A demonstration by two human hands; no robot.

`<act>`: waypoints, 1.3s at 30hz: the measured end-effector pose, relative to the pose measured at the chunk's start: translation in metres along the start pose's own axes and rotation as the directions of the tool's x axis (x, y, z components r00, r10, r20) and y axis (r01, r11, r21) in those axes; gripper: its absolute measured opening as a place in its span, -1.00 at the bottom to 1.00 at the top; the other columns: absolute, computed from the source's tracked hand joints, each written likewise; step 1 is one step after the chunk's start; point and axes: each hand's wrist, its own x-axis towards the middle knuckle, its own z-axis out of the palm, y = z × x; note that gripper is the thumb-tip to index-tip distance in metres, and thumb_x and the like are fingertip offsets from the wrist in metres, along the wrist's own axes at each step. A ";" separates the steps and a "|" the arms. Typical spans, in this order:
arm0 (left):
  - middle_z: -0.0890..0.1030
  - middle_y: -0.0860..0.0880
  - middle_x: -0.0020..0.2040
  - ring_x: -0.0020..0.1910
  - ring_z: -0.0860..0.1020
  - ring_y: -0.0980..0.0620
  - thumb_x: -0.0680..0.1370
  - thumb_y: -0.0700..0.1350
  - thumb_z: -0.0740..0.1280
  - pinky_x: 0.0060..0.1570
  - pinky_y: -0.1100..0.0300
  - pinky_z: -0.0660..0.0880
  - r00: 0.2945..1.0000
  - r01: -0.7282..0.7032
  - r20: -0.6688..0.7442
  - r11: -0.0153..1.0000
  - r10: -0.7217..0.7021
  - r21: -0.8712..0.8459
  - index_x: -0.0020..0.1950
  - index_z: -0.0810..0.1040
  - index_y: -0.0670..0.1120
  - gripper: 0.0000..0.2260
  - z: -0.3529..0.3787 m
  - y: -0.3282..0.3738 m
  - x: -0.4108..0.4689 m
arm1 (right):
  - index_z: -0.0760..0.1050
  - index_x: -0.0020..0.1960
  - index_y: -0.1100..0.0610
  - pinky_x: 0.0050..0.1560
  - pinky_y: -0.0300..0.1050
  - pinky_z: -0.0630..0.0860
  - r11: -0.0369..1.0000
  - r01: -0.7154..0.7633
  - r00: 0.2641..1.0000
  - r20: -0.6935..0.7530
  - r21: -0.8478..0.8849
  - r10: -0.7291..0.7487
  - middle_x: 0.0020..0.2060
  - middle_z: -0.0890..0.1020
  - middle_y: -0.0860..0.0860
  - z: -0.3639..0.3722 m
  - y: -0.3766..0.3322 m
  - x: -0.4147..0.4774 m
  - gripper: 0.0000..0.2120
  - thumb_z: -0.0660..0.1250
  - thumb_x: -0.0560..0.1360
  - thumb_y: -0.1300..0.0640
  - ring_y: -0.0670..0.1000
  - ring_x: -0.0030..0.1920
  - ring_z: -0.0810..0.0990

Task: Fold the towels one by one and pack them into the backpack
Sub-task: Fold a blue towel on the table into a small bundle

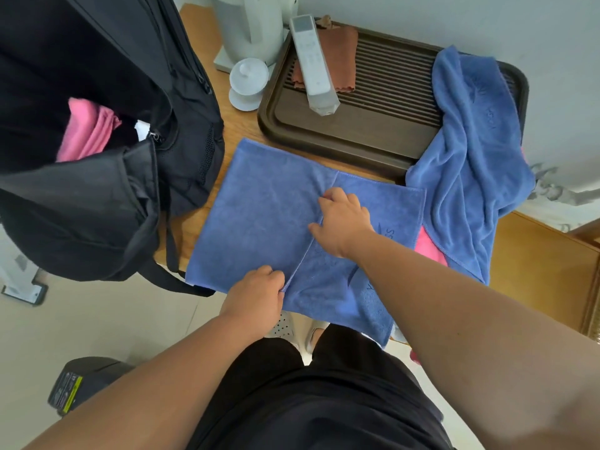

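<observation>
A blue towel (pixel 263 209) lies flat on the wooden table (pixel 246 125), its left part folded over so an edge runs down the middle. My left hand (pixel 256 297) pinches the near end of that folded edge. My right hand (pixel 344 219) rests on the same edge farther up, fingers curled on the cloth. A black backpack (pixel 97 203) stands open at the left with a pink towel (pixel 86 131) inside. A second blue towel (pixel 470 151) lies crumpled at the right. Beneath it a pink towel (pixel 428 248) peeks out.
A dark slatted tray (pixel 373 131) at the back holds a white remote (pixel 313 66) on a brown cloth (pixel 341 50). A white lidded cup (pixel 248 82) and a white kettle (pixel 250 24) stand behind the backpack. The table's near edge is under the towel.
</observation>
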 end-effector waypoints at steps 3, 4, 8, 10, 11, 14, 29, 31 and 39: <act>0.43 0.04 -0.15 -0.18 0.40 0.02 0.62 -0.11 0.24 -0.30 0.17 0.26 1.000 0.011 -0.006 0.997 -0.012 -0.071 -0.14 0.35 -0.05 -0.85 -0.007 -0.003 -0.001 | 0.39 0.41 0.07 0.32 0.12 0.34 0.999 -0.040 0.999 0.008 0.004 0.040 0.43 0.28 0.01 -0.001 -0.005 -0.001 -0.52 0.25 0.57 -0.13 0.15 0.37 0.30; 0.46 0.03 -0.16 -0.20 0.41 0.02 0.62 -0.11 0.24 -0.32 0.17 0.25 1.000 0.015 -0.006 0.995 -0.016 -0.098 -0.13 0.38 -0.06 -0.86 -0.009 -0.004 -0.001 | 0.37 0.42 0.05 0.32 0.11 0.33 0.998 -0.067 0.998 0.015 0.011 0.067 0.43 0.28 0.03 -0.002 -0.007 -0.001 -0.50 0.26 0.56 -0.15 0.16 0.37 0.29; 0.51 0.02 -0.21 -0.30 0.40 0.04 0.62 -0.12 0.24 -0.41 0.21 0.24 0.999 0.049 0.012 0.981 -0.048 -0.189 -0.09 0.40 -0.06 -0.90 -0.013 -0.008 -0.003 | 0.41 0.41 0.01 0.34 0.08 0.31 0.982 -0.169 0.986 0.007 0.089 0.169 0.41 0.30 0.07 -0.005 -0.018 0.005 -0.51 0.26 0.55 -0.17 0.18 0.39 0.27; 0.49 0.00 -0.28 -0.36 0.36 0.04 0.59 -0.17 0.24 -0.43 0.18 0.24 0.999 0.054 0.019 0.973 -0.051 -0.226 -0.11 0.38 -0.07 -0.91 -0.013 -0.010 -0.002 | 0.44 0.38 0.02 0.34 0.08 0.30 0.980 -0.183 0.983 -0.005 0.075 0.184 0.45 0.28 0.04 -0.003 -0.023 0.009 -0.54 0.26 0.55 -0.15 0.16 0.41 0.26; 0.47 0.00 -0.30 -0.37 0.35 0.03 0.58 -0.18 0.23 -0.44 0.16 0.24 0.998 0.056 0.019 0.967 -0.053 -0.248 -0.11 0.37 -0.07 -0.91 -0.012 -0.012 -0.001 | 0.45 0.36 0.03 0.33 0.07 0.31 0.980 -0.186 0.982 -0.007 0.064 0.187 0.47 0.27 0.01 -0.002 -0.025 0.011 -0.56 0.26 0.55 -0.13 0.15 0.41 0.25; 0.50 -0.02 -0.30 -0.35 0.39 0.00 0.56 -0.20 0.24 -0.40 0.11 0.31 0.998 0.059 0.014 0.952 -0.058 -0.300 -0.10 0.41 -0.08 -0.95 -0.010 -0.017 0.000 | 0.47 0.35 0.06 0.30 0.08 0.31 0.982 -0.187 0.982 -0.028 0.035 0.188 0.47 0.28 -0.02 0.000 -0.029 0.012 -0.57 0.26 0.55 -0.11 0.14 0.41 0.27; 0.54 -0.03 -0.37 -0.32 0.50 -0.09 0.39 -0.18 0.32 -0.38 -0.05 0.45 0.970 -0.054 -0.241 0.954 -0.019 -0.294 -0.24 0.47 -0.09 -0.96 -0.071 0.049 -0.031 | 0.55 0.31 0.24 0.09 -0.40 0.26 0.906 0.110 0.908 -0.413 0.408 0.076 0.32 0.45 0.06 -0.054 -0.009 -0.036 -0.66 0.24 0.57 0.29 0.04 0.18 0.54; 0.56 -0.04 -0.35 -0.30 0.52 -0.09 0.39 -0.18 0.31 -0.35 -0.06 0.47 0.980 -0.057 -0.201 0.948 -0.008 -0.313 -0.22 0.50 -0.10 -0.99 -0.066 0.073 -0.031 | 0.54 0.32 0.24 0.02 -0.42 0.24 0.898 0.104 0.894 -0.436 0.427 0.104 0.32 0.45 0.04 -0.060 0.007 -0.045 -0.66 0.23 0.57 0.29 0.03 0.12 0.55; 0.53 0.00 -0.25 -0.21 0.54 -0.08 0.50 -0.18 0.28 -0.28 0.05 0.49 0.999 0.033 -0.001 0.961 -0.034 -0.274 -0.16 0.46 -0.07 -0.95 -0.005 0.157 -0.012 | 0.55 0.20 0.25 0.16 -0.14 0.44 0.966 0.023 0.964 -0.260 0.256 0.046 0.28 0.40 0.05 -0.055 0.099 -0.062 -0.72 0.20 0.54 0.29 0.10 0.16 0.52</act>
